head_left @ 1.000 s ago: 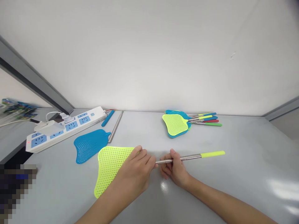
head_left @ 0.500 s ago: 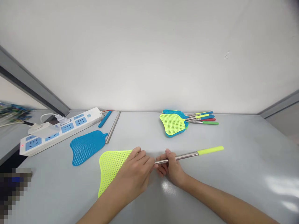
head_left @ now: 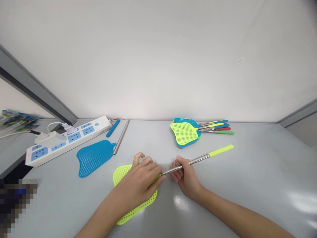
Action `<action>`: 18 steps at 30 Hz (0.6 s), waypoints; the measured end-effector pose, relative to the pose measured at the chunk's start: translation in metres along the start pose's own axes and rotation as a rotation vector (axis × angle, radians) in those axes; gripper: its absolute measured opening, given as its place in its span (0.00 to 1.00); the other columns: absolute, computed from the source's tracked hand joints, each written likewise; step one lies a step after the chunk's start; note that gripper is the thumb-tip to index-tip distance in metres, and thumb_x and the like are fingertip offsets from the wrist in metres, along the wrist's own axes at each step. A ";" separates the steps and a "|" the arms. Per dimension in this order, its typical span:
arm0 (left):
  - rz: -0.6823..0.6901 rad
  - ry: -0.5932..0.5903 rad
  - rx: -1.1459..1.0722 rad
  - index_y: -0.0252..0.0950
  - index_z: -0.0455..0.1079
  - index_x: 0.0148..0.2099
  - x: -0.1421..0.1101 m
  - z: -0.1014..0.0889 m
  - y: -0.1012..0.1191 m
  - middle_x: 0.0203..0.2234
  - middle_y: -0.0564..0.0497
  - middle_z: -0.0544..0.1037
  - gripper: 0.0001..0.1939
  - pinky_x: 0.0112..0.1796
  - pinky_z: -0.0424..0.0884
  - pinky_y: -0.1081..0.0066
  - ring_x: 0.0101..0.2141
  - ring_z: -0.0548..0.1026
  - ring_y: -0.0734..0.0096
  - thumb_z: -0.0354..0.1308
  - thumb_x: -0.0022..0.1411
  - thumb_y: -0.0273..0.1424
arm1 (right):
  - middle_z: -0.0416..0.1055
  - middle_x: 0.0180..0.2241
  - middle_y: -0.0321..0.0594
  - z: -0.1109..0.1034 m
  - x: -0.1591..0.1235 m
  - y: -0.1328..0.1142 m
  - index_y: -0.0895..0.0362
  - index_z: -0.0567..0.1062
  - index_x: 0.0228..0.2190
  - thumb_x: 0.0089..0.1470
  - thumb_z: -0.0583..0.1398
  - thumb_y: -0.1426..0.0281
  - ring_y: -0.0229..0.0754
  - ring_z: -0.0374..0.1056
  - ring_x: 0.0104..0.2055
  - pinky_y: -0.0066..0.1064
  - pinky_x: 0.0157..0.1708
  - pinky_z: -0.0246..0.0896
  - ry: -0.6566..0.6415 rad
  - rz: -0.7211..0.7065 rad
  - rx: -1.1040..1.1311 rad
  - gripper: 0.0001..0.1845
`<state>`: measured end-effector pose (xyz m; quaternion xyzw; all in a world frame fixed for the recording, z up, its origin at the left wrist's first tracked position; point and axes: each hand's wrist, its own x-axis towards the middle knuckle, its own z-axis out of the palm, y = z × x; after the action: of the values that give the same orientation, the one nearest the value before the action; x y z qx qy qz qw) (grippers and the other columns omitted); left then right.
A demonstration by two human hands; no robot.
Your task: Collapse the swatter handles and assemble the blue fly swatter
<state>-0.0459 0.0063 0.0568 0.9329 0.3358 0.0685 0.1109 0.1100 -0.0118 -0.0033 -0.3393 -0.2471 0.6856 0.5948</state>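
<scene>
A lime-yellow plastic fly swatter head [head_left: 121, 175] lies on the grey table, mostly under my left hand [head_left: 138, 178]. That hand grips the swatter's neck, where it meets the steel handle. My right hand [head_left: 187, 175] is closed around the telescopic steel handle [head_left: 195, 162] a short way along. The handle's yellow grip [head_left: 221, 150] sticks out beyond that hand, up and to the right. My two hands are close together, a small gap between them.
To the left lie a blue swatter head [head_left: 94, 157], a steel rod [head_left: 121, 137] and a blue grip [head_left: 113, 128]. Behind them stands a white power strip [head_left: 66, 140] with plugs. A stack of swatters [head_left: 184, 134] with coloured grips lies at the back. A white wall rises behind.
The swatter has turned: its head has swung in under my left hand and toward me, and the yellow grip end has risen toward the back of the table.
</scene>
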 end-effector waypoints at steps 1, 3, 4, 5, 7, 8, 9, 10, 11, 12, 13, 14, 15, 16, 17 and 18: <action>0.000 -0.003 0.000 0.35 0.58 0.25 0.000 0.000 0.000 0.20 0.55 0.63 0.13 0.43 0.48 0.60 0.28 0.59 0.73 0.39 0.60 0.30 | 0.44 0.10 0.28 0.000 0.000 0.000 0.57 0.52 0.09 0.51 0.50 0.67 0.30 0.45 0.13 0.27 0.14 0.39 -0.007 -0.002 -0.007 0.23; 0.001 -0.011 -0.005 0.35 0.58 0.26 0.000 -0.001 -0.001 0.20 0.55 0.63 0.13 0.42 0.49 0.61 0.28 0.59 0.73 0.39 0.60 0.29 | 0.45 0.10 0.29 0.000 0.000 0.001 0.57 0.53 0.09 0.50 0.51 0.68 0.30 0.45 0.13 0.27 0.14 0.39 -0.022 -0.011 -0.018 0.22; 0.003 -0.013 -0.008 0.35 0.58 0.26 0.000 -0.001 -0.002 0.21 0.55 0.63 0.13 0.42 0.49 0.61 0.28 0.59 0.73 0.39 0.60 0.28 | 0.45 0.10 0.29 0.000 -0.001 0.001 0.57 0.53 0.09 0.50 0.51 0.68 0.31 0.45 0.13 0.27 0.14 0.39 -0.022 -0.022 -0.013 0.22; 0.004 -0.014 -0.011 0.35 0.58 0.26 0.000 -0.001 -0.003 0.21 0.55 0.63 0.12 0.42 0.48 0.61 0.28 0.59 0.73 0.39 0.60 0.28 | 0.45 0.10 0.29 -0.001 -0.002 0.001 0.57 0.53 0.09 0.50 0.52 0.68 0.31 0.45 0.13 0.27 0.14 0.38 -0.012 -0.039 0.005 0.22; 0.005 -0.008 -0.015 0.35 0.58 0.25 0.000 -0.002 -0.005 0.20 0.55 0.63 0.12 0.42 0.48 0.61 0.29 0.59 0.73 0.40 0.60 0.28 | 0.44 0.10 0.29 -0.002 -0.002 0.001 0.57 0.53 0.09 0.49 0.51 0.67 0.31 0.44 0.13 0.27 0.14 0.38 0.039 -0.085 0.073 0.22; 0.006 -0.002 -0.016 0.35 0.58 0.25 -0.001 -0.003 -0.007 0.20 0.55 0.63 0.12 0.42 0.48 0.61 0.29 0.59 0.73 0.40 0.60 0.28 | 0.43 0.10 0.29 -0.003 -0.003 0.000 0.57 0.53 0.09 0.49 0.51 0.66 0.31 0.43 0.13 0.27 0.14 0.37 0.075 -0.109 0.114 0.22; 0.005 0.005 -0.016 0.35 0.58 0.25 -0.001 -0.003 -0.008 0.20 0.55 0.63 0.12 0.42 0.47 0.60 0.29 0.59 0.73 0.40 0.60 0.28 | 0.43 0.10 0.29 -0.003 -0.003 -0.001 0.57 0.52 0.09 0.49 0.50 0.65 0.31 0.43 0.13 0.27 0.14 0.37 0.110 -0.127 0.153 0.22; 0.004 0.012 -0.016 0.35 0.58 0.24 -0.001 -0.004 -0.010 0.20 0.56 0.63 0.12 0.42 0.47 0.60 0.29 0.59 0.73 0.41 0.59 0.29 | 0.42 0.10 0.29 -0.004 -0.002 -0.001 0.57 0.52 0.09 0.49 0.50 0.64 0.31 0.43 0.13 0.27 0.14 0.36 0.140 -0.137 0.182 0.22; 0.001 0.017 -0.015 0.35 0.58 0.24 -0.001 -0.005 -0.011 0.19 0.56 0.63 0.12 0.42 0.47 0.60 0.29 0.58 0.73 0.41 0.59 0.29 | 0.42 0.10 0.29 -0.004 -0.002 -0.002 0.57 0.51 0.09 0.49 0.50 0.64 0.31 0.42 0.13 0.27 0.14 0.36 0.159 -0.137 0.197 0.22; -0.002 0.025 -0.014 0.35 0.58 0.24 -0.001 -0.005 -0.011 0.19 0.56 0.63 0.12 0.41 0.47 0.60 0.29 0.58 0.72 0.41 0.59 0.29 | 0.42 0.10 0.29 -0.004 -0.001 -0.003 0.57 0.51 0.09 0.49 0.50 0.64 0.31 0.42 0.13 0.27 0.14 0.36 0.171 -0.129 0.200 0.22; -0.005 0.031 -0.012 0.35 0.58 0.24 -0.001 -0.005 -0.012 0.19 0.55 0.63 0.12 0.41 0.48 0.60 0.29 0.58 0.72 0.41 0.59 0.29 | 0.42 0.10 0.29 -0.004 -0.001 -0.004 0.57 0.51 0.09 0.49 0.50 0.64 0.31 0.42 0.13 0.27 0.14 0.36 0.178 -0.117 0.196 0.22; -0.008 0.036 -0.009 0.35 0.58 0.24 -0.001 -0.004 -0.012 0.19 0.55 0.63 0.12 0.40 0.48 0.61 0.29 0.58 0.72 0.41 0.59 0.29 | 0.42 0.10 0.29 -0.004 0.000 -0.004 0.57 0.50 0.10 0.49 0.50 0.65 0.31 0.42 0.13 0.27 0.14 0.37 0.182 -0.104 0.187 0.22; -0.011 0.038 -0.008 0.35 0.58 0.25 -0.001 -0.003 -0.011 0.20 0.55 0.63 0.12 0.40 0.49 0.61 0.29 0.58 0.72 0.41 0.59 0.29 | 0.42 0.10 0.29 -0.003 0.000 -0.005 0.57 0.50 0.10 0.49 0.50 0.66 0.31 0.43 0.13 0.27 0.14 0.37 0.183 -0.093 0.181 0.22; -0.011 0.036 -0.008 0.35 0.58 0.25 0.000 -0.001 -0.011 0.20 0.55 0.63 0.12 0.39 0.50 0.62 0.29 0.58 0.72 0.41 0.60 0.29 | 0.42 0.10 0.29 -0.002 0.001 -0.005 0.57 0.50 0.10 0.49 0.50 0.66 0.31 0.43 0.13 0.27 0.15 0.38 0.183 -0.085 0.178 0.22; -0.012 0.031 -0.010 0.35 0.59 0.25 0.000 0.000 -0.010 0.20 0.54 0.64 0.12 0.38 0.51 0.63 0.29 0.57 0.71 0.41 0.60 0.29 | 0.42 0.10 0.29 -0.002 0.001 -0.005 0.57 0.49 0.10 0.49 0.50 0.66 0.31 0.43 0.13 0.27 0.15 0.38 0.185 -0.080 0.181 0.22; -0.014 0.023 -0.013 0.35 0.59 0.26 0.000 0.002 -0.009 0.21 0.54 0.64 0.12 0.37 0.51 0.64 0.29 0.57 0.71 0.40 0.60 0.29 | 0.42 0.10 0.29 -0.001 0.002 -0.006 0.57 0.49 0.10 0.49 0.50 0.66 0.31 0.43 0.13 0.27 0.15 0.38 0.187 -0.078 0.187 0.22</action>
<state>-0.0505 0.0129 0.0526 0.9289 0.3430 0.0805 0.1136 0.1146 -0.0093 -0.0003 -0.3350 -0.1387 0.6475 0.6703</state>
